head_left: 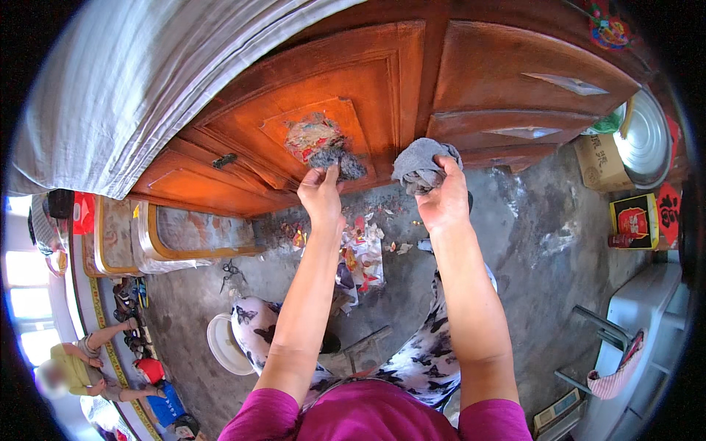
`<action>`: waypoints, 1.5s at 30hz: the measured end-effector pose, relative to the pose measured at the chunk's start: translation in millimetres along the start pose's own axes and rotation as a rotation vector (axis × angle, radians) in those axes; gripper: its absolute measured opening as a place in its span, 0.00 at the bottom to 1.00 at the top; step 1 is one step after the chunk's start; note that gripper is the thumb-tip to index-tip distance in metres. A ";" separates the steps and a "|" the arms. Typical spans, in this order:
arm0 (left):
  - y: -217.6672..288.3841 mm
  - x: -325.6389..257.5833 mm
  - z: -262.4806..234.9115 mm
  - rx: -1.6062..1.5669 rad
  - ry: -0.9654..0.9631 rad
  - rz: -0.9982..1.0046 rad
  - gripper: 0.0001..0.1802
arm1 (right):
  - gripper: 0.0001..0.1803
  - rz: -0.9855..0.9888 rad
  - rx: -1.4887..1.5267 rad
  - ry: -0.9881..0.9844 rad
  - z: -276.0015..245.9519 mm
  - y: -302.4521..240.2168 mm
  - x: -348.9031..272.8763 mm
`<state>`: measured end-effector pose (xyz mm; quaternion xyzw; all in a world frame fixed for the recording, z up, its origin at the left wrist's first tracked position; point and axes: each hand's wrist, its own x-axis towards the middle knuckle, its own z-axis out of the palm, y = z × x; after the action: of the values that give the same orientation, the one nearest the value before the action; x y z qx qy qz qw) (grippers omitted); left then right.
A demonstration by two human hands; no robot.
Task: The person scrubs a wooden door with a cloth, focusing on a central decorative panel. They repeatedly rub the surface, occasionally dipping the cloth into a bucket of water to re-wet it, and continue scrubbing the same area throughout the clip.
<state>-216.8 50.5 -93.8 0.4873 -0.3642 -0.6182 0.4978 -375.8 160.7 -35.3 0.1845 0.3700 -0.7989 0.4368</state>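
Note:
In front of me is a reddish-brown wooden cabinet door [375, 81] with a patch of torn, colourful paper remains [309, 136] on its panel. My left hand [321, 192] is closed, pinching a dark grey, fuzzy scouring pad [346, 163] at the lower edge of that patch. Whether the pad presses on the wood I cannot tell. To the right, my right hand [445, 197] grips a bunched grey cloth [423, 163] near the foot of the cabinet. Paper scraps [362, 253] lie on the floor below, between my legs.
A white basin [220, 344] stands by my left leg, and scissors [232, 273] lie on the floor. Glass-topped furniture [202, 228] stands left. At right are a cardboard box [599, 162], a round metal lid [651, 140] and a grey chair [603, 331]. Another person [81, 367] sits at far left.

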 end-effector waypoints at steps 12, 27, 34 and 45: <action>-28.7 11.1 -15.5 0.104 0.005 0.002 0.03 | 0.11 0.002 0.030 -0.019 -2.0 5.4 8.4; -62.2 33.1 -51.2 0.052 0.161 -0.211 0.07 | 0.13 0.031 -0.016 -0.016 -6.1 7.2 8.6; 35.9 -9.5 -4.1 -0.121 -0.003 -0.126 0.06 | 0.13 0.024 -0.023 -0.025 -1.7 4.5 -2.1; 14.4 -7.4 -4.0 -0.132 0.012 -0.160 0.10 | 0.14 0.031 -0.034 -0.003 -2.3 -2.4 -3.1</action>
<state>-208.9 54.4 -79.6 0.4846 -0.2800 -0.6757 0.4799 -376.1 165.0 -33.9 0.1816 0.3800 -0.7860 0.4526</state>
